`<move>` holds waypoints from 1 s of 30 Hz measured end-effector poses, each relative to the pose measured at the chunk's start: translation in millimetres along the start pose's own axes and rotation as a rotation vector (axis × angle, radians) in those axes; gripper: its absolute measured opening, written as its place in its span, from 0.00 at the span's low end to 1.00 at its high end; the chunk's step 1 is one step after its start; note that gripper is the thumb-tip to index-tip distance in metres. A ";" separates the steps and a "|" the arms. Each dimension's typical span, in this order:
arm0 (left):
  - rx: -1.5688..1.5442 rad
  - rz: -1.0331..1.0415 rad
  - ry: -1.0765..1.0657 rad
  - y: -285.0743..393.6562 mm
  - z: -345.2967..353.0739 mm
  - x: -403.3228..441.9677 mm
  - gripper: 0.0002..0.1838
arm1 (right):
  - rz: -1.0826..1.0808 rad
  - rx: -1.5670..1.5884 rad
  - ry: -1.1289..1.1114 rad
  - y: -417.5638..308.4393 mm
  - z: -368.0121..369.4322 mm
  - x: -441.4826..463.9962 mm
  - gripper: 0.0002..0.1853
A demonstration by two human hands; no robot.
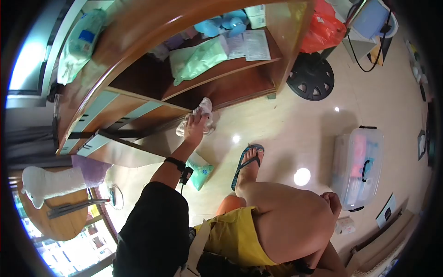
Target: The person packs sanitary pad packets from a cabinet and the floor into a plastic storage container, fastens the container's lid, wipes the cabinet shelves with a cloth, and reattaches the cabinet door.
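My left hand (195,131) reaches out to the lower edge of a wooden cabinet (244,85), its fingers closed on a crumpled whitish cloth (206,109). The cloth is bunched at the opening of the bottom compartment, near the floor. Under my left forearm a green plastic packet (200,173) lies on the tiles. My right hand (331,203) rests against my bent knee with its fingers curled in, and nothing shows in it.
A green packet (200,60), papers (256,45) and blue items (221,23) fill the upper shelf. A drawer (120,150) stands pulled out at left. Right of me are a clear lidded box (360,168), a round black base (311,76) and a red bag (323,27).
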State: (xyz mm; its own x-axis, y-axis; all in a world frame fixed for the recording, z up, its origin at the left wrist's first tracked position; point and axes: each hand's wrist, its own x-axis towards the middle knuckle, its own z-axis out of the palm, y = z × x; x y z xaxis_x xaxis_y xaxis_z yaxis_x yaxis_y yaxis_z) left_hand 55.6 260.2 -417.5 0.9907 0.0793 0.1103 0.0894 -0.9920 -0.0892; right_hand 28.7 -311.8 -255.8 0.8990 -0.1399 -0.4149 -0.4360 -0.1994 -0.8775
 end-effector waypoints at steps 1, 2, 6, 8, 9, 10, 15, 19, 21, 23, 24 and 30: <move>-0.025 -0.062 -0.077 -2.1 -1.2 -11.6 0.26 | 0.013 -0.018 -0.004 5.6 -3.1 1.6 0.07; -0.023 -0.076 -0.071 -3.4 -10.6 -28.3 0.26 | 0.032 -0.040 -0.009 -0.7 -0.8 0.6 0.07; -0.185 -0.618 -0.587 -47.9 -33.0 -82.3 0.30 | -0.035 -0.061 0.036 -10.0 -6.5 -4.6 0.06; -0.122 -0.968 -0.122 -74.7 -26.2 -94.4 0.32 | -0.048 -0.100 0.050 -16.7 -2.5 -5.9 0.05; -0.153 -1.000 -0.054 -87.8 -23.3 -95.5 0.32 | -0.038 -0.099 0.048 -18.2 -0.3 -7.2 0.05; -0.185 -1.035 0.018 -97.9 -26.3 -85.3 0.33 | -0.030 -0.098 0.046 -19.9 1.2 -7.3 0.05; -0.141 -1.116 -0.053 -119.1 57.3 -59.4 0.32 | 0.007 -0.095 0.051 -22.1 6.3 -7.6 0.05; -0.176 -0.792 -0.090 -47.3 8.5 -19.7 0.31 | 0.032 -0.089 0.048 -19.2 7.8 -7.3 0.05; -0.206 -0.784 0.001 -12.1 2.9 3.5 0.29 | 0.037 -0.090 0.041 -18.6 8.9 -6.4 0.05; -0.259 -0.754 0.031 -2.2 -12.8 3.5 0.28 | 0.035 -0.087 0.037 -18.2 8.3 -5.3 0.05; -0.307 -0.715 0.064 0.8 -18.0 3.8 0.26 | 0.031 -0.086 0.031 -18.0 8.6 -4.9 0.05; -0.652 0.419 -0.246 71.3 -32.7 -26.8 0.25 | 0.037 -0.076 0.032 -22.8 10.0 -8.4 0.05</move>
State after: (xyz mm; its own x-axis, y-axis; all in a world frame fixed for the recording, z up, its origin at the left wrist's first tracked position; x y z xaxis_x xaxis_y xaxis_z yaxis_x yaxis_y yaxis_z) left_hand 32.0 184.2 -394.5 0.9296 -0.3673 -0.0315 -0.2966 -0.7959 0.5278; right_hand 31.5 -296.4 -234.7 0.8808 -0.1798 -0.4380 -0.4722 -0.2667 -0.8402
